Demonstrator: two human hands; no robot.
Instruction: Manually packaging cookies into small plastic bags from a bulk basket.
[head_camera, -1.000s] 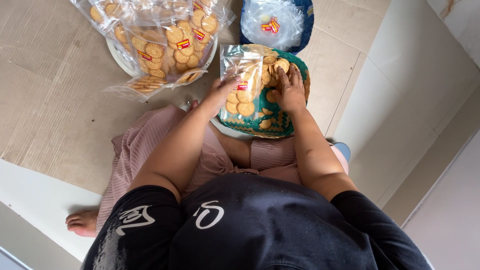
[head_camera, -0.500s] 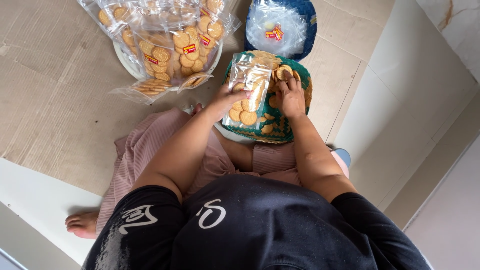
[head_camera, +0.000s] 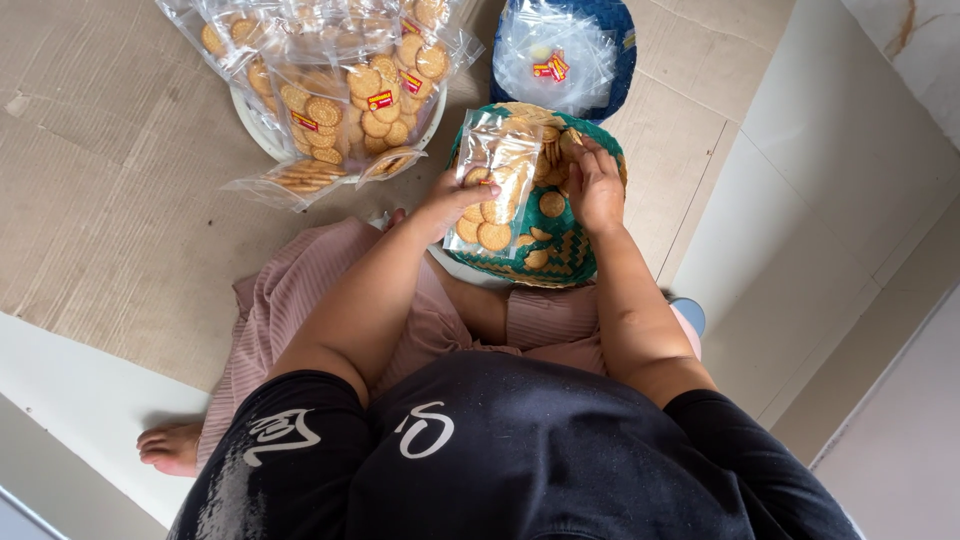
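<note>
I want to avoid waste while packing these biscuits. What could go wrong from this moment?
1. The left hand holds the clear bag by one side only; half full, it might tip and spill biscuits.
2. The right hand picks biscuits from the green woven basket, which lies against the person's legs; a shift could perhaps upset it.
3. The filled bags overhang the white bowl; one may slide onto the cardboard.

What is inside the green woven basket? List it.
The green woven basket holds loose round biscuits. The left hand holds a clear bag over part of it; the right hand covers more, hiding what lies beneath.
</note>
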